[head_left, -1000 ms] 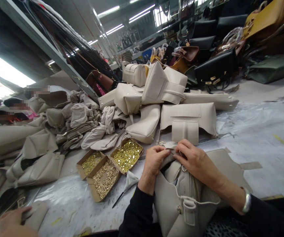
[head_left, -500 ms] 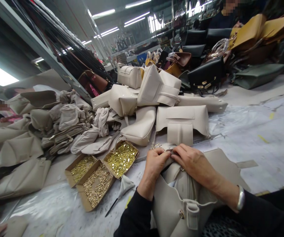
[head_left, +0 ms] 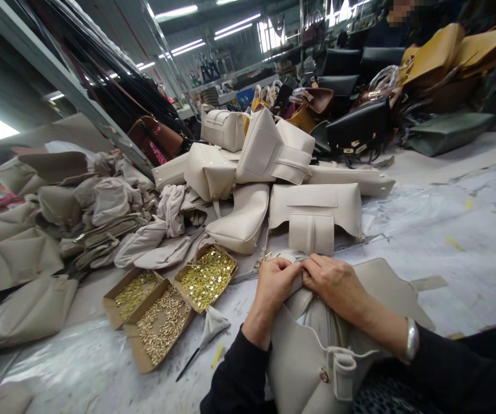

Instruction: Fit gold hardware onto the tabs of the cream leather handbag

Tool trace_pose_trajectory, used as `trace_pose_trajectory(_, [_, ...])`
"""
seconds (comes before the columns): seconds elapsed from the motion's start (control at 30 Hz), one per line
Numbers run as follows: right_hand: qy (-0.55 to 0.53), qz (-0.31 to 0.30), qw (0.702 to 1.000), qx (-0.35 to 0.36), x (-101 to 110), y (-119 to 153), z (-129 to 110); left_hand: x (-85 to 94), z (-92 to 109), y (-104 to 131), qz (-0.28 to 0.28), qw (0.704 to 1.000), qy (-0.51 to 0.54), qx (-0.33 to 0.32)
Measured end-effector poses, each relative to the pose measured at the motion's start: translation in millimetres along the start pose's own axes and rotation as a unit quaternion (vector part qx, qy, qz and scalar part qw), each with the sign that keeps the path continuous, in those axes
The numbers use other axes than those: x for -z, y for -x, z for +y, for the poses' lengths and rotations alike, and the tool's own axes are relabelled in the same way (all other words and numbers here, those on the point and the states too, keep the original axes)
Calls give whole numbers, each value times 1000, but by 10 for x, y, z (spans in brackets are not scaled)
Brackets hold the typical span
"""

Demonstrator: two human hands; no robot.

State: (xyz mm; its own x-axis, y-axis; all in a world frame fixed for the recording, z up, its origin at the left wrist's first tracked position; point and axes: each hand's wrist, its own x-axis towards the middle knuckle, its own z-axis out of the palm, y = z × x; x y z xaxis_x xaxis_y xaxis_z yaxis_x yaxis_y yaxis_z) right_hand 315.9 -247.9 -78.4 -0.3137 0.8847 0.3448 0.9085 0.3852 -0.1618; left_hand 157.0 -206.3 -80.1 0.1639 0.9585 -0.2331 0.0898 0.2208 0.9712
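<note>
My left fingers (head_left: 290, 271) and right fingers (head_left: 312, 276) are closed together, pinching the far top edge of an open beige bag (head_left: 295, 351), close before me at the desk (head_left: 481, 276); the exact part gripped is hidden; a loosened pinch could let that edge slip; a wide leftward swing might tip the cardboard tray (head_left: 139, 355), scattering its small gold pieces (head_left: 164, 323).

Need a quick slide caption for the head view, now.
Left hand and right hand pinch at a beige bag, near three trays of gold-coloured pieces.
</note>
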Motion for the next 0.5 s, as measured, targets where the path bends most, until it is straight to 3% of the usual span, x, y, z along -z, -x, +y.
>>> trace_pose_trajectory(0.3, [-171, -34, 982, -72, -6, -67, 68, 110, -160, -4, -35, 996, 67, 40])
trace_pose_trajectory(0.5, [-162, -17, 985, -52, 19, -93, 19, 228, -240, -5, -61, 991, 99, 59])
